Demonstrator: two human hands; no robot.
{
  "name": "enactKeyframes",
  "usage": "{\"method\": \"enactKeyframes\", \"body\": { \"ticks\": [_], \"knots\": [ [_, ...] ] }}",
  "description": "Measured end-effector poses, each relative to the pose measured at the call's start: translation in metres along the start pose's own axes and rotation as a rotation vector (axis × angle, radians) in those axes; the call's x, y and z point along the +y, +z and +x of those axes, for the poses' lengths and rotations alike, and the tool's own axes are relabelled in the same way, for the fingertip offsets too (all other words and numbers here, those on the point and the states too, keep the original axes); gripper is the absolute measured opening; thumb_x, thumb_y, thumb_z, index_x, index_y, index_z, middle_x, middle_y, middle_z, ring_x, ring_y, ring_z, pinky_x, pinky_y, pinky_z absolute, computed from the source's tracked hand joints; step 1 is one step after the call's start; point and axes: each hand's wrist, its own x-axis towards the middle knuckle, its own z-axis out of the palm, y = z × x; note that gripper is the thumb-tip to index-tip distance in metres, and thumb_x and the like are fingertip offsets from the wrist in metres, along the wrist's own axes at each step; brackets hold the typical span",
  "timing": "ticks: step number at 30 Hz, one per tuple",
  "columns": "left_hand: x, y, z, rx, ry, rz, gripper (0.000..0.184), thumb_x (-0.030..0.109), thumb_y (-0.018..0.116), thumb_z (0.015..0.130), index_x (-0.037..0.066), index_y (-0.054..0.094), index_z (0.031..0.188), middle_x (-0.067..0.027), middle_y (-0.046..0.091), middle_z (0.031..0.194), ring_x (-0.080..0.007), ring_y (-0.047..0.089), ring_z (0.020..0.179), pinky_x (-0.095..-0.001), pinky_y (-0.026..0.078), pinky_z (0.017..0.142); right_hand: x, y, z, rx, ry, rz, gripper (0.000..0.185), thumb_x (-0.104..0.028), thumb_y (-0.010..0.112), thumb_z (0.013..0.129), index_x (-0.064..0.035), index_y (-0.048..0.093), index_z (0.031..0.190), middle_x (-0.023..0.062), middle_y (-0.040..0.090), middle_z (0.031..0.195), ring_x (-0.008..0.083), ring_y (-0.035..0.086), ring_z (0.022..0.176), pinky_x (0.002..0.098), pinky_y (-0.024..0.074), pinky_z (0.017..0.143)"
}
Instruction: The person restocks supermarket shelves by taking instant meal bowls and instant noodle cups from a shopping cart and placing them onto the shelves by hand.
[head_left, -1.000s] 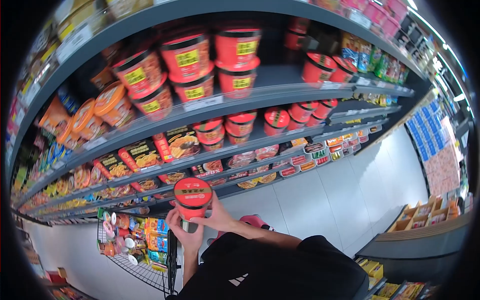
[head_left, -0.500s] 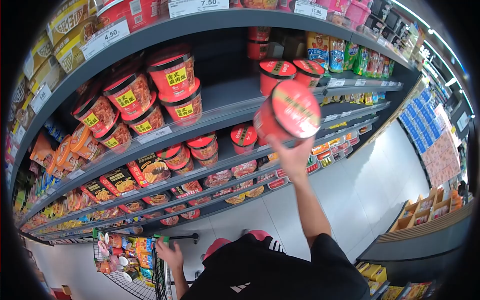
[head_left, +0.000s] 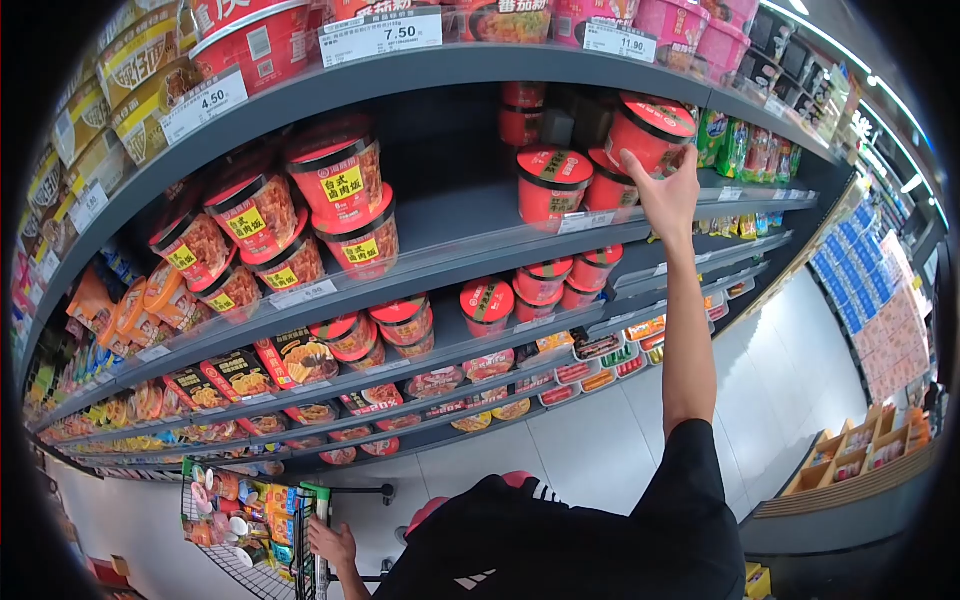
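Observation:
My right hand [head_left: 664, 190] is closed around a red instant-food tub [head_left: 652, 132] with a black rim, at the right part of the upper shelf. The held tub is above and against a similar red tub [head_left: 612, 186], which it partly hides; whether it rests on that one I cannot tell. Just left stands another red tub [head_left: 553, 190]. Low at the left, my left hand [head_left: 332, 542] is beside the handle [head_left: 320, 500] of a shopping cart [head_left: 245, 570], fingers loosely stretched out. Whether it touches the handle is unclear.
Stacked tubs with yellow labels [head_left: 345, 180] occupy the shelf's left part. Green snack packs [head_left: 735, 148] stand right of my right hand. The shelf edge above carries price tags [head_left: 380, 35]. Mixed packages fill the cart. A wooden divided display [head_left: 850, 455] stands at right.
My right hand has carried the red tub up and right, from in front of the shelf to above the tubs there. My left hand has shifted slightly lower beside the cart handle.

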Motion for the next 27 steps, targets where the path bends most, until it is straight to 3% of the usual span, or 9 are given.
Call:
{"method": "enactKeyframes", "body": {
  "ticks": [3, 9, 12, 14, 18, 20, 23, 25, 27],
  "knots": [
    [0.012, -0.001, 0.002, -0.002, -0.049, 0.049, 0.090, 0.031, 0.086, 0.079, 0.006, 0.043, 0.155, -0.0168, 0.058, 0.130, -0.0373, 0.055, 0.124, -0.0536, 0.042, 0.102, 0.018, 0.011, 0.018, -0.098, 0.032, 0.096, 0.089, -0.046, 0.095, 0.081, 0.0097, 0.053, 0.135, 0.0257, 0.074, 0.121, 0.0332, 0.075, 0.109, 0.0420, 0.0566, 0.096],
    [0.015, 0.006, 0.000, 0.050, -0.052, 0.100, 0.090, 0.033, 0.086, 0.079, 0.006, 0.044, 0.154, -0.0161, 0.056, 0.129, -0.0374, 0.053, 0.126, -0.0538, 0.042, 0.102, 0.024, 0.019, 0.021, -0.218, 0.126, 0.087, 0.088, -0.047, 0.094, 0.081, 0.0093, 0.054, 0.134, 0.0246, 0.076, 0.117, 0.0303, 0.077, 0.099, 0.0424, 0.0583, 0.092],
    [0.017, 0.001, -0.002, 0.047, -0.045, 0.084, 0.089, 0.032, 0.086, 0.079, 0.006, 0.044, 0.153, -0.0161, 0.056, 0.129, -0.0379, 0.053, 0.126, -0.0546, 0.041, 0.104, 0.028, 0.024, 0.020, -0.161, 0.085, -0.054, 0.083, -0.046, 0.094, 0.081, 0.0081, 0.056, 0.132, 0.0230, 0.077, 0.113, 0.0317, 0.078, 0.097, 0.0429, 0.0586, 0.091],
    [0.017, -0.004, -0.001, 0.026, -0.052, 0.059, 0.088, 0.032, 0.085, 0.079, 0.006, 0.045, 0.153, -0.0162, 0.056, 0.129, -0.0385, 0.053, 0.126, -0.0551, 0.041, 0.105, 0.032, 0.030, 0.020, -0.101, -0.007, -0.093, 0.077, -0.046, 0.093, 0.083, 0.0055, 0.058, 0.129, 0.0204, 0.076, 0.109, 0.0315, 0.075, 0.100, 0.0409, 0.0577, 0.093],
    [0.020, -0.012, -0.002, -0.012, -0.082, -0.041, 0.084, 0.030, 0.085, 0.081, 0.007, 0.047, 0.152, -0.0169, 0.059, 0.131, -0.0403, 0.054, 0.129, -0.0550, 0.040, 0.108, 0.070, 0.042, 0.025, -0.019, -0.086, -0.180, 0.073, -0.047, 0.093, 0.086, 0.0009, 0.060, 0.130, 0.0151, 0.064, 0.117, 0.0254, 0.063, 0.112, 0.0408, 0.0525, 0.096],
    [0.011, -0.018, -0.002, -0.033, -0.028, -0.181, 0.079, 0.032, 0.084, 0.083, 0.008, 0.050, 0.150, -0.0174, 0.063, 0.130, -0.0409, 0.057, 0.127, -0.0554, 0.040, 0.109, 0.069, 0.038, 0.015, 0.020, -0.204, -0.124, 0.069, -0.038, 0.090, 0.093, 0.0023, 0.055, 0.137, 0.0124, 0.056, 0.125, 0.0240, 0.060, 0.116, 0.0390, 0.0532, 0.098],
    [-0.008, -0.022, -0.006, 0.016, -0.075, -0.340, 0.057, 0.037, 0.077, 0.095, 0.006, 0.060, 0.140, -0.0192, 0.067, 0.126, -0.0418, 0.062, 0.118, -0.0555, 0.044, 0.104, 0.046, 0.026, -0.029, 0.147, -0.195, -0.210, 0.076, -0.035, 0.083, 0.100, 0.0062, 0.049, 0.154, 0.0198, 0.052, 0.157, 0.0314, 0.056, 0.137, 0.0405, 0.0458, 0.116],
    [-0.021, -0.035, -0.010, 0.026, -0.178, -0.412, 0.046, 0.039, 0.072, 0.100, 0.004, 0.067, 0.129, -0.0197, 0.069, 0.121, -0.0418, 0.064, 0.114, -0.0540, 0.048, 0.099, -0.013, 0.027, -0.087, 0.174, -0.195, -0.119, 0.062, -0.030, 0.079, 0.103, 0.0059, 0.056, 0.147, 0.0204, 0.060, 0.147, 0.0309, 0.059, 0.135, 0.0424, 0.0448, 0.118],
    [-0.041, -0.047, -0.018, 0.043, -0.274, -0.397, 0.040, 0.040, 0.071, 0.102, 0.003, 0.072, 0.117, -0.0182, 0.072, 0.114, -0.0408, 0.065, 0.110, -0.0526, 0.050, 0.093, -0.040, 0.039, -0.147, 0.202, -0.368, 0.106, 0.048, -0.010, 0.075, 0.103, 0.0056, 0.057, 0.144, 0.0196, 0.065, 0.137, 0.0309, 0.064, 0.129, 0.0442, 0.0496, 0.115]
  ]
}}
